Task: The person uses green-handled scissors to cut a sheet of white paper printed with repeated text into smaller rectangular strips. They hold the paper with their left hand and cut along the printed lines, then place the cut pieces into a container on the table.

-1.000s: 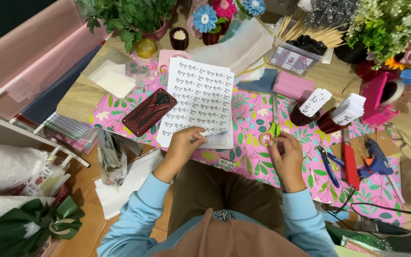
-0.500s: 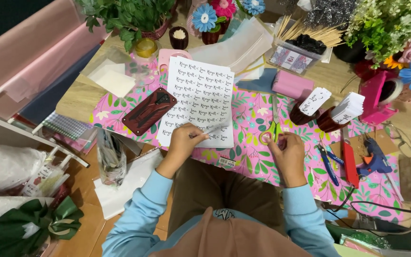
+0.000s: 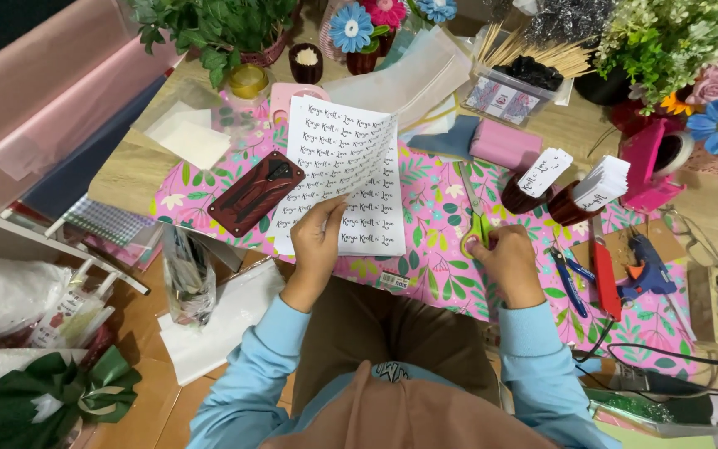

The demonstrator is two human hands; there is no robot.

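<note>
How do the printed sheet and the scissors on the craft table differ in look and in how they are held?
The printed sheet is white, broad and flat; the scissors are slim with green handles. The left hand pinches the sheet's lower edge; the right hand grips the scissors' handles. Both lie on the pink floral table cover.

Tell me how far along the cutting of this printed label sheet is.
Done: cut label slips already stand in two small brown cups. In hand: the left hand holds the printed sheet, apparently uncut, while the right hand grips the green-handled scissors lying on the pink floral mat. Left: the whole sheet appears to remain, since no cut shows in it.
</note>
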